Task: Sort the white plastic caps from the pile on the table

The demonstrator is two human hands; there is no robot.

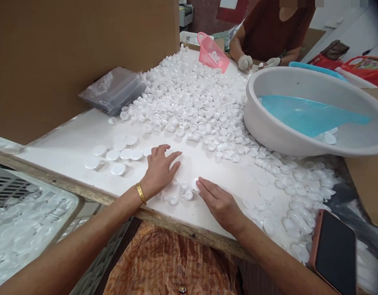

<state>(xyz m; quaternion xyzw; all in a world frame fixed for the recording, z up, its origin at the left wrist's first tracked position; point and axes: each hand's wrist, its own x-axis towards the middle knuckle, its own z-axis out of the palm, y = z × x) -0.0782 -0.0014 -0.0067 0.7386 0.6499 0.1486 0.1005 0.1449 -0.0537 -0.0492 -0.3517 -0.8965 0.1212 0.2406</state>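
My left hand hovers low over the white tabletop, its fingers apart and curved, with nothing visible in them. A gold bracelet circles that wrist. To its right, my right hand has its fingers pressed together, their tips on a small round white cap; the thumb is hidden. Between my hands lie several small white plastic cups near the table's front edge. Left of my left hand, a group of larger white round lids lies flat.
A heap of white plastic pieces spreads behind. The grey basin stands right, above a phone. A pink scoop, plastic bags, a cardboard sheet and a filled crate surround the work area. A gloved co-worker sits opposite.
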